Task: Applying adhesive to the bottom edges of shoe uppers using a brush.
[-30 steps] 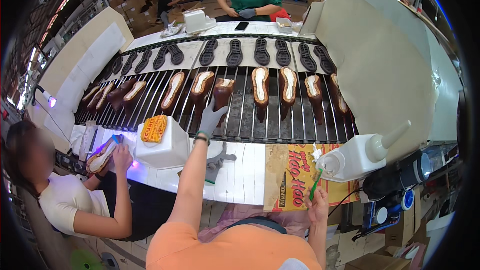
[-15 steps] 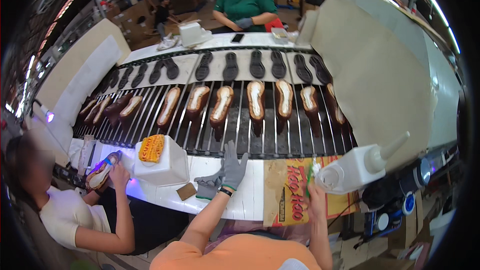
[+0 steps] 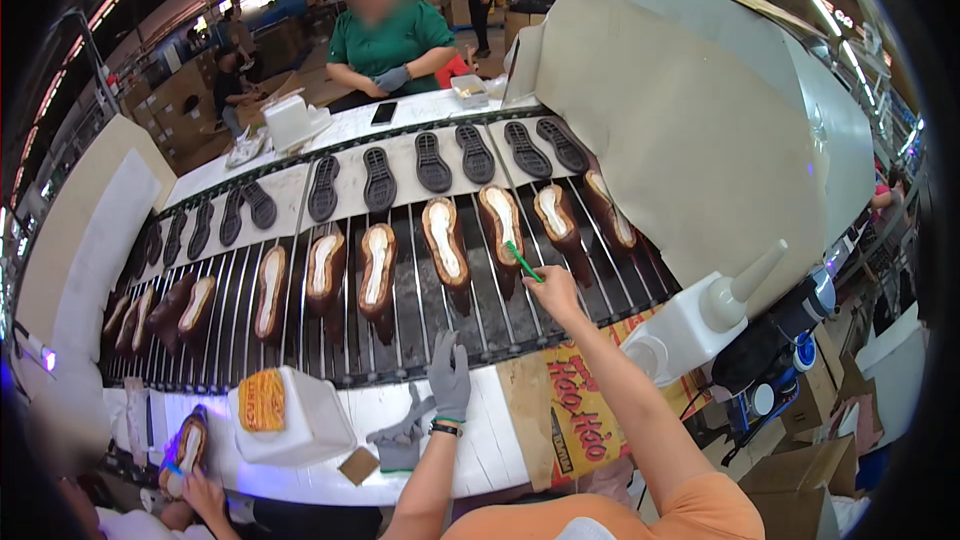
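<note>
My right hand [image 3: 553, 292], bare, holds a slim green brush [image 3: 524, 262], reaching forward over the metal-bar conveyor. The brush's tip meets the near part of a brown shoe upper [image 3: 501, 225] lying bottom-up, with a pale strip down its middle. My left hand [image 3: 449, 380], in a grey glove, is open with fingers stretched at the conveyor's near edge, holding nothing. Beside it a loose grey glove [image 3: 402, 432] lies on the white table [image 3: 485, 440]. Other bottom-up uppers, such as this shoe upper [image 3: 445, 242], rest in a row on the bars.
Dark soles [image 3: 433, 162] line the far belt. A white container [image 3: 290, 420] with a yellow packet [image 3: 261, 400] stands left, a white spouted bottle [image 3: 690, 325] right, by printed cardboard [image 3: 585, 410]. Co-workers sit opposite and at left, the left one holding a shoe [image 3: 188, 448].
My right hand has moved from beside the white bottle forward to an upper, bringing the brush onto it. The view has swung right. My left hand stays near the conveyor's edge.
</note>
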Demonstrator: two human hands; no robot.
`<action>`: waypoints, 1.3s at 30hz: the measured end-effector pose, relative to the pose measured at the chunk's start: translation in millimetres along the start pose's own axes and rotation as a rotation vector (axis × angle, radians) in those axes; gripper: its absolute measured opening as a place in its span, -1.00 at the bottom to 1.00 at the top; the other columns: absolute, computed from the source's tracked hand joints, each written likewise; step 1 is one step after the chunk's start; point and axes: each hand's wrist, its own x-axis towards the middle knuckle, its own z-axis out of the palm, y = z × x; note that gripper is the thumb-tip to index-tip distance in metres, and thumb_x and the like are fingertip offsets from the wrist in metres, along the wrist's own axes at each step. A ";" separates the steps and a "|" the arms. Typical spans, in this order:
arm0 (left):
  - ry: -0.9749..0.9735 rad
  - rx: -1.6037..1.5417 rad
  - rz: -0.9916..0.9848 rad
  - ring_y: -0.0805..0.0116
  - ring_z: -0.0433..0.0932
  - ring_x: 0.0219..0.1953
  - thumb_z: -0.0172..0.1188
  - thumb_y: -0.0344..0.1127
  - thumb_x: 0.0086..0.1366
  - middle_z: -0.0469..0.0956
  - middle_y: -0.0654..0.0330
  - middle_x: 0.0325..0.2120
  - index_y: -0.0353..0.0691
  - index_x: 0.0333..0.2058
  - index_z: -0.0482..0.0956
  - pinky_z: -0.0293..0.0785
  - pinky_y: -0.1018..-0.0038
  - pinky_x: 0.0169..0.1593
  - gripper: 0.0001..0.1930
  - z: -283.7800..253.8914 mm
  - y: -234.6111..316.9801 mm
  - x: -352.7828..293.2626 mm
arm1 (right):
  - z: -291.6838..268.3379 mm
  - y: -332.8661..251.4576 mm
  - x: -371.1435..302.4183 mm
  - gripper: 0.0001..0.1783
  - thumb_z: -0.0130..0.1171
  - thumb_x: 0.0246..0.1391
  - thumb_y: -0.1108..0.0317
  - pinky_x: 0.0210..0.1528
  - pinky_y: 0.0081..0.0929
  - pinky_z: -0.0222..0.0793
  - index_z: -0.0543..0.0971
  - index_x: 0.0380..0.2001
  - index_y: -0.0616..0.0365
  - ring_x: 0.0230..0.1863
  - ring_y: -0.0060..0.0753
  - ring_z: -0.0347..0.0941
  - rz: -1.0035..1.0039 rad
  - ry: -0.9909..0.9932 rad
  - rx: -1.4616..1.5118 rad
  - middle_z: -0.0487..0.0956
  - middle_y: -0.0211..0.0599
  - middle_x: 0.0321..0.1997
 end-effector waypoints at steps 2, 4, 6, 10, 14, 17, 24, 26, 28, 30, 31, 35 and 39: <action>0.029 0.026 0.007 0.00 0.32 0.22 0.04 -0.35 0.33 0.46 -0.08 0.05 -0.31 -0.02 0.51 0.21 0.29 0.24 -0.71 0.5 -2.0 3.8 | 22.5 -5.1 16.9 -0.44 0.40 -0.18 -0.04 -0.17 -0.05 0.44 0.61 -0.23 0.19 -0.20 0.13 0.55 -0.030 0.091 -0.011 0.62 0.07 -0.30; 0.056 0.080 0.001 -0.04 0.25 0.27 0.03 -0.38 0.32 0.41 -0.11 0.10 -0.31 0.01 0.48 0.17 0.28 0.25 -0.69 -0.1 -1.8 4.6 | 44.1 -13.2 31.3 -0.22 0.43 -0.26 -0.12 -0.16 -0.02 0.44 0.49 -0.12 0.31 -0.19 0.15 0.55 -0.014 0.069 0.005 0.61 0.09 -0.31; 0.057 0.063 -0.007 -0.05 0.24 0.27 0.03 -0.37 0.32 0.40 -0.12 0.11 -0.31 0.00 0.48 0.16 0.27 0.26 -0.70 -1.2 -0.3 3.8 | 64.4 -21.9 41.4 -0.04 0.45 -0.30 -0.14 -0.13 -0.06 0.45 0.33 0.03 0.37 -0.16 0.15 0.54 0.029 0.116 -0.064 0.58 0.14 -0.21; 0.038 0.061 -0.027 -0.03 0.25 0.27 0.02 -0.37 0.33 0.41 -0.11 0.10 -0.30 -0.02 0.49 0.15 0.27 0.27 -0.71 -2.0 2.9 4.1 | 73.7 -26.8 58.1 0.00 0.45 -0.30 -0.10 -0.09 -0.08 0.46 0.27 0.08 0.37 -0.13 0.14 0.53 0.123 0.105 -0.079 0.55 0.14 -0.11; 0.046 0.024 -0.008 -0.04 0.27 0.25 0.06 -0.40 0.29 0.43 -0.11 0.09 -0.29 -0.02 0.50 0.19 0.25 0.25 -0.71 -1.5 3.2 6.1 | 55.9 -35.6 76.4 -0.19 0.41 -0.35 -0.08 -0.10 -0.10 0.46 0.48 -0.13 0.36 -0.15 0.10 0.56 0.192 0.090 -0.028 0.60 0.13 -0.22; 0.049 0.035 -0.011 -0.03 0.26 0.26 0.06 -0.40 0.29 0.43 -0.11 0.09 -0.29 -0.02 0.50 0.20 0.27 0.25 -0.70 -1.0 2.7 6.0 | 33.2 -46.7 91.2 -0.31 0.38 -0.41 -0.11 -0.17 -0.19 0.49 0.64 -0.33 0.32 -0.21 0.03 0.59 0.200 0.076 -0.038 0.63 0.10 -0.31; 0.015 -0.102 0.016 0.01 0.30 0.24 0.11 -0.28 0.28 0.43 -0.14 0.08 -0.34 0.04 0.46 0.19 0.31 0.24 -0.61 -3.8 -4.1 5.4 | -80.0 -39.5 47.1 -0.43 0.39 -0.21 0.02 -0.29 -0.44 0.45 0.63 -0.29 0.35 -0.34 -0.35 0.58 0.182 -0.001 0.566 0.64 -0.15 -0.33; -0.021 -0.166 0.034 0.02 0.32 0.22 0.16 -0.24 0.25 0.41 -0.13 0.10 -0.38 0.08 0.40 0.20 0.32 0.24 -0.53 -3.9 -1.3 7.2 | -112.8 -36.6 -3.7 -0.50 0.34 -0.10 0.08 -0.35 -0.51 0.44 0.63 -0.22 0.30 -0.36 -0.46 0.56 0.166 -0.151 0.784 0.62 -0.26 -0.34; -0.157 -0.238 0.007 0.09 0.34 0.21 0.19 -0.20 0.24 0.38 -0.10 0.13 -0.40 0.15 0.32 0.21 0.33 0.23 -0.42 -3.6 10.9 3.4 | -145.9 -30.3 -62.5 -0.55 0.27 0.01 0.13 -0.36 -0.55 0.47 0.59 -0.15 0.27 -0.34 -0.56 0.55 0.172 -0.336 0.968 0.61 -0.32 -0.28; -0.317 -0.479 -0.012 0.14 0.36 0.19 0.22 -0.14 0.21 0.37 -0.06 0.15 -0.40 0.20 0.23 0.23 0.34 0.22 -0.32 0.2 35.8 -12.4 | -156.3 -29.7 -109.9 -0.55 0.26 0.02 0.15 -0.35 -0.57 0.48 0.57 -0.12 0.27 -0.33 -0.56 0.55 0.249 -0.339 0.995 0.61 -0.32 -0.25; -0.382 -0.686 0.017 0.15 0.37 0.17 0.25 -0.10 0.19 0.37 -0.04 0.14 -0.40 0.22 0.18 0.24 0.33 0.21 -0.26 4.1 52.9 -24.1 | -160.3 -27.4 -130.0 -0.55 0.26 0.03 0.18 -0.34 -0.59 0.49 0.55 -0.09 0.27 -0.33 -0.56 0.54 0.200 -0.403 1.104 0.60 -0.33 -0.22; -0.138 -1.353 -0.566 0.16 0.36 0.12 0.15 0.00 0.22 0.40 0.12 0.05 -0.23 0.14 0.25 0.22 0.22 0.26 -0.38 -5.9 124.6 -99.3 | -173.7 -6.1 -178.6 -0.42 0.25 0.04 0.16 -0.41 -0.70 0.28 0.44 0.08 0.25 -0.41 -0.70 0.38 0.208 -0.637 1.068 0.56 -0.41 -0.24; 0.029 -1.241 -0.518 0.16 0.35 0.12 0.17 0.08 0.21 0.38 0.13 0.07 -0.19 0.16 0.23 0.19 0.20 0.27 -0.33 -26.7 144.4 -112.1 | -203.4 41.4 -203.4 -0.64 0.12 0.18 0.13 -0.53 -0.78 0.06 0.52 -0.05 0.11 -0.52 -0.81 0.21 0.106 -0.304 0.877 0.53 -0.60 -0.38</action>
